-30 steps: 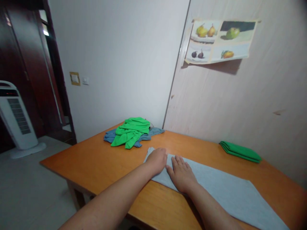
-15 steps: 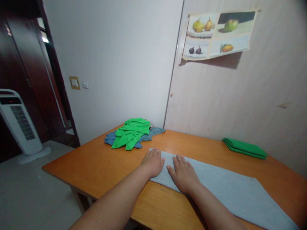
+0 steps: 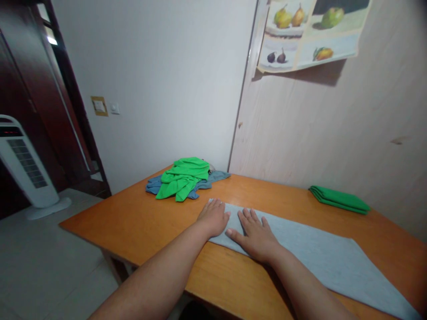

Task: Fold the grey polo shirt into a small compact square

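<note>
A light grey folded cloth (image 3: 310, 244), likely a garment, lies in a long flat strip across the wooden table, running toward the lower right. My left hand (image 3: 214, 218) rests flat on its left end, fingers pointing away from me. Just to the right, my right hand (image 3: 255, 235) presses palm-down on the same cloth with its fingers and thumb spread. Both hands are open and grip nothing. The cloth's underside and inner layers are hidden.
A heap of bright green (image 3: 185, 178) and blue clothes sits at the table's back left. At the back right lies a folded dark green cloth (image 3: 338, 199). The wooden table (image 3: 133, 222) meets the wall behind. A white tower fan (image 3: 26, 164) stands on the floor at left.
My right thumb has spread further out toward the left hand. My left hand stays on the cloth's end. The whole view has shifted slightly, with the scene sitting higher in the picture.
</note>
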Demonstrator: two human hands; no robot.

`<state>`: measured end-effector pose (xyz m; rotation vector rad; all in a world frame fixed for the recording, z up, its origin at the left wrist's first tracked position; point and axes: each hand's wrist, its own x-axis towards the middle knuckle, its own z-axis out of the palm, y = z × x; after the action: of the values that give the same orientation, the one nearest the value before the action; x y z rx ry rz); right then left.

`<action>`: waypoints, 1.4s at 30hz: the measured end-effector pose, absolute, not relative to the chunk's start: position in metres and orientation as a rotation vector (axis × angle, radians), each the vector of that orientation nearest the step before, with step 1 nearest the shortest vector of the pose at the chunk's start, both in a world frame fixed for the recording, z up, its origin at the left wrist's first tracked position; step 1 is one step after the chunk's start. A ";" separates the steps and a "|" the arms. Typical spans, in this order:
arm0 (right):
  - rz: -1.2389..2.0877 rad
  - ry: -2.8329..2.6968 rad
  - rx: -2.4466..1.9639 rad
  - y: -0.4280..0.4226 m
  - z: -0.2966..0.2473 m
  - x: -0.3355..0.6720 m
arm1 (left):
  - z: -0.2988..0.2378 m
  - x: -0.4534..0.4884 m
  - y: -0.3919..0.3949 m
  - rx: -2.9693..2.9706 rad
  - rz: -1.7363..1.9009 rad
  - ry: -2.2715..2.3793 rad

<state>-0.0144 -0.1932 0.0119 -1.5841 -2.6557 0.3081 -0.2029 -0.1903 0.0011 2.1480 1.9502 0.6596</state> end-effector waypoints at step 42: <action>0.284 -2.773 -1.496 -0.214 0.024 -0.035 | 0.028 -0.223 -0.190 1.421 1.131 1.398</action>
<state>-0.0352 -0.2137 0.0240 -1.4961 -2.7732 0.2840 -0.2227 -0.1897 0.0280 1.4211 1.3976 1.1315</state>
